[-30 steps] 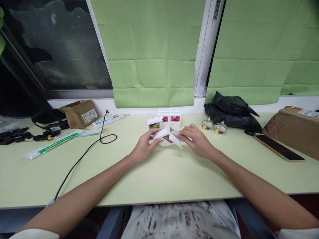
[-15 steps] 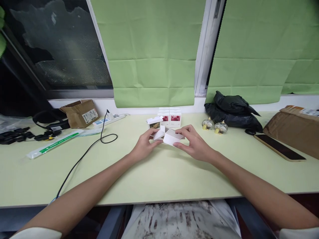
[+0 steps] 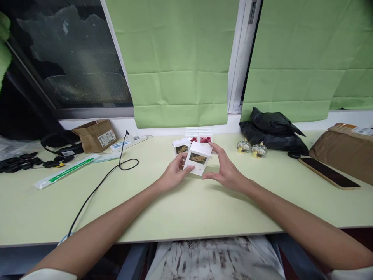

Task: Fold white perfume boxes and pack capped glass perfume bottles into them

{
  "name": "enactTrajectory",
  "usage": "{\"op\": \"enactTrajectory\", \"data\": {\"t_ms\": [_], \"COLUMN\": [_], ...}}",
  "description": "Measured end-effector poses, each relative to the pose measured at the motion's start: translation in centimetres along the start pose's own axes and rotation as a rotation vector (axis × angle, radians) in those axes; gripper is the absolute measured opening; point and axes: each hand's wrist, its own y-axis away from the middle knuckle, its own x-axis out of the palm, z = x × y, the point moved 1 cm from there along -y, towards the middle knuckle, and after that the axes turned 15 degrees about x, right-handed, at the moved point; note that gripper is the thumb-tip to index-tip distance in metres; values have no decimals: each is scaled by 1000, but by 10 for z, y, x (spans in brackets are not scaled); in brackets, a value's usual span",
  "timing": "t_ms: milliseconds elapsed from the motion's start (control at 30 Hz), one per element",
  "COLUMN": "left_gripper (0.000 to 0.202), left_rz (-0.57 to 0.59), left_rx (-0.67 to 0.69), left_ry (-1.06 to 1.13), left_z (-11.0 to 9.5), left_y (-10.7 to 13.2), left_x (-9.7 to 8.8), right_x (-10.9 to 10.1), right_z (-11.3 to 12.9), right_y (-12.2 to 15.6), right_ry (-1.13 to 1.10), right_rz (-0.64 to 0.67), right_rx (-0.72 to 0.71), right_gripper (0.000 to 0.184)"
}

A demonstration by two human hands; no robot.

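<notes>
A small white cardboard box (image 3: 197,166) with a dark picture of yellow flowers is held tilted above the table. My left hand (image 3: 175,171) is closed on its left side, thumb on the front face and fingers behind. My right hand (image 3: 225,167) is beside the box with thumb and fingers spread apart. Its index fingertip is at the top right flap; I cannot tell whether it touches. Just behind, a similar white box (image 3: 181,147) with a flower picture stands with its top flap up. Farther back are several white boxes (image 3: 206,139) with red pictures.
Two round glass bottles (image 3: 244,146) with gold parts stand right of the boxes. Beyond them lie black plastic bags (image 3: 271,132), a phone (image 3: 329,173) and a brown parcel (image 3: 345,153). On the left are a black cable (image 3: 99,186), an open carton (image 3: 97,137) and a power strip (image 3: 131,144).
The box in my hands has turned so that its flower picture faces me. My right hand has loosened its grip and its fingers are spread. The view has shifted slightly.
</notes>
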Motion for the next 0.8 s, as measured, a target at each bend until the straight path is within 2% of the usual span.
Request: {"op": "enactTrajectory", "data": {"t_ms": [133,300,367,500,567,667,800], "left_gripper": [47,57,63,56,54,53,53], "left_rz": [-24,-45,-62,-37,-19,-10,-6], "left_rx": [-1,-19,-9,-5,-7,-7,-18], "left_ry": [144,210,221,232,237,236,233], "left_z": [1,-5,-7,-6,-5,-5,-7], "left_y": [-2,-4,-4,-2,0,1,2], "left_x": [5,8,8,11,13,15,15], "right_x": [10,12,13,16,17,18,17], "right_z": [-3,-8,-10,-11,-8,-6,-5], "right_y": [-1,-3,-4,-3,-2,-1,0], "right_ry": [-61,-231,-264,-227,-212,-210,-208], "right_rz": [-87,-95,-39,82,114,133,145], "right_rx": [2,165,236,312,309,307,310], "right_gripper": [112,107,98,57,44,38,38]}}
